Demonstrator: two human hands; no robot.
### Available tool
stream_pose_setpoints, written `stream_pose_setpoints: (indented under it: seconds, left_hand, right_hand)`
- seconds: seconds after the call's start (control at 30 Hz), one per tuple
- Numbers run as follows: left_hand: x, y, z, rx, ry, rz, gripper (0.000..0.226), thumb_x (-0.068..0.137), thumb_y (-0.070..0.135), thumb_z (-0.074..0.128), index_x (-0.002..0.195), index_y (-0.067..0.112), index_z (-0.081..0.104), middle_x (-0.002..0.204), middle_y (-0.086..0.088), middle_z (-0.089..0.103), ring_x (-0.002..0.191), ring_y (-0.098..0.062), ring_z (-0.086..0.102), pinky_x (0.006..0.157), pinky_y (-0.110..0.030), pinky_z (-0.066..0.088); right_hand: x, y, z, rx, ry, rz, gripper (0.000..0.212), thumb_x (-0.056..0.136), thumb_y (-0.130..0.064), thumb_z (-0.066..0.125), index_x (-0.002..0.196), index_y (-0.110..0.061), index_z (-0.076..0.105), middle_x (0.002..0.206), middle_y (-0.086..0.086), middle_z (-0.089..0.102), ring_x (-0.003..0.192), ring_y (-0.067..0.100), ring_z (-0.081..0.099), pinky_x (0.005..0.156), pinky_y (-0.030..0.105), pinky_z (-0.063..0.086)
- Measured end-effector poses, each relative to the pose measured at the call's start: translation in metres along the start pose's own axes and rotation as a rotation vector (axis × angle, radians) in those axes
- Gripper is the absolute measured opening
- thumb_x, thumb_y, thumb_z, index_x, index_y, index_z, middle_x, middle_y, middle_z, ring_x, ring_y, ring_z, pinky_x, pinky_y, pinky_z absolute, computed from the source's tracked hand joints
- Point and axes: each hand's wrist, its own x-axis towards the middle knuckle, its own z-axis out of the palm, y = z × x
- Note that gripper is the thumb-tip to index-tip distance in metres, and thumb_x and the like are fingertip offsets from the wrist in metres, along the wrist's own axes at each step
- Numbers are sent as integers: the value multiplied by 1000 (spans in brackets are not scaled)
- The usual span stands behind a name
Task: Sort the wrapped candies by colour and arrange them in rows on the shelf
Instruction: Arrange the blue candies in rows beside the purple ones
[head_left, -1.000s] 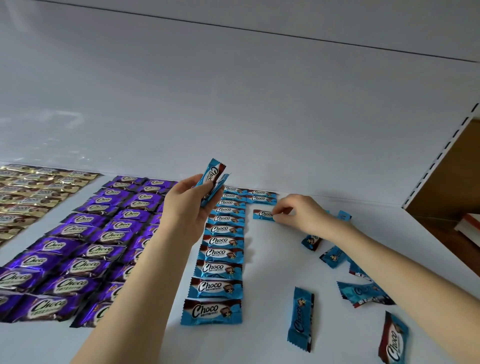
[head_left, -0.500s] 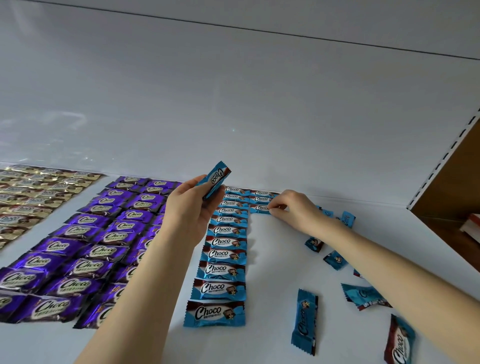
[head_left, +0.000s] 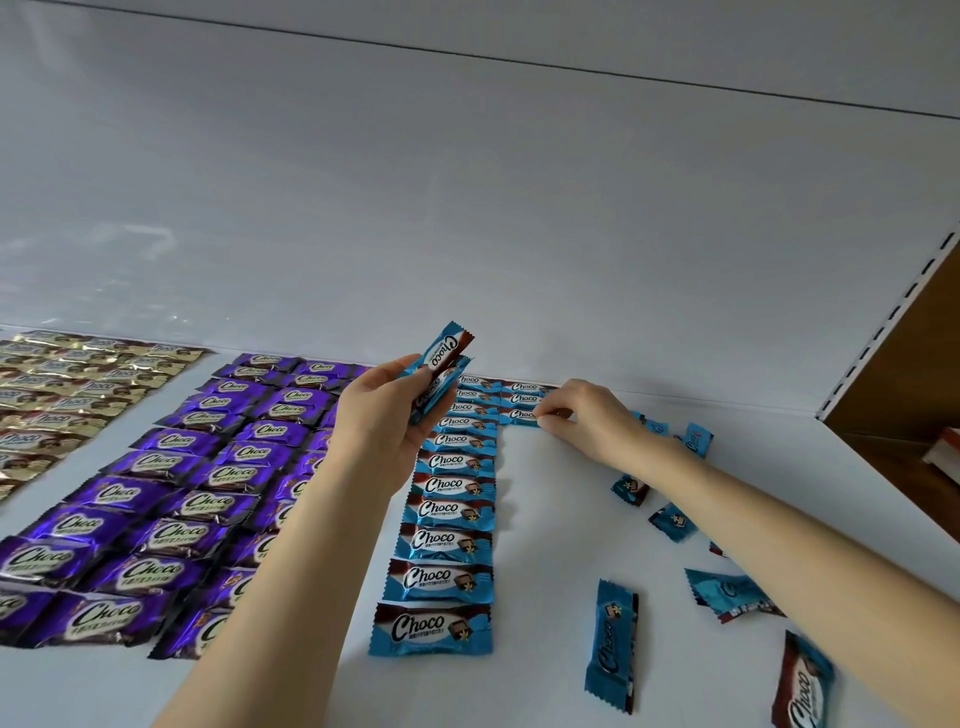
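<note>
Fingers of left hand (head_left: 382, 421) grip blue "Choco" candies (head_left: 442, 358); right hand (head_left: 579, 415) seemingly pinches row candy (head_left: 521, 415) on shelf (head_left: 550, 525).

White shelf (head_left: 545, 519). From left to right: gold candies (head_left: 62, 395) in rows at the far left; purple candies (head_left: 197, 467) in rows beside them; blue candies (head_left: 447, 509) in one long column from front to back, flanked at the back by a short second column (head_left: 522, 399) of three. Loose candies (head_left: 613, 644), also blue, lie scattered at the right.

Gold candies (head_left: 47, 395) run off the left edge; the left forearm (head_left: 291, 571) covers some purple candies (head_left: 218, 467); one blue candy (head_left: 802, 686) is cropped below
</note>
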Motion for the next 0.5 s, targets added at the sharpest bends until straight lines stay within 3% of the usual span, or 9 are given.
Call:
stream_pose_setpoints:
  seconds: [0.17,0.27,0.37,0.5]
  left_hand:
    - [-2,-2,0,87,-27,34,4,91,1,54,92,2,58,91,-14,62,79,-18,65,58,-20,58]
    - [-2,-2,0,101,-33,38,5,91,1,55,93,3,58,93,-14,62,79,-18,64,56,-19,57]
    - [-3,-3,1,138,-57,42,7,90,0,55,93,4,59,94,-15,62,81,-19,64,57,-20,57]
    - [-5,-5,2,230,-100,49,6,88,2,58,91,5,62,87,-12,65,74,-16,67,60,-23,58]
  right_hand:
    - [2,1,2,-1,-1,20,23,92,-14,47,97,-8,68,100,11,60,93,23,55,83,38,46]
    - [5,6,2,47,19,27,18,91,-13,51,94,-9,68,99,8,61,93,21,55,79,30,44]
    - [5,5,-8,207,140,25,16,91,-12,54,99,-6,67,99,6,65,86,11,54,72,19,38]
    - [-5,-20,-34,487,256,-101,17,88,-15,59,104,-14,65,92,-14,63,84,-2,58,75,12,45]
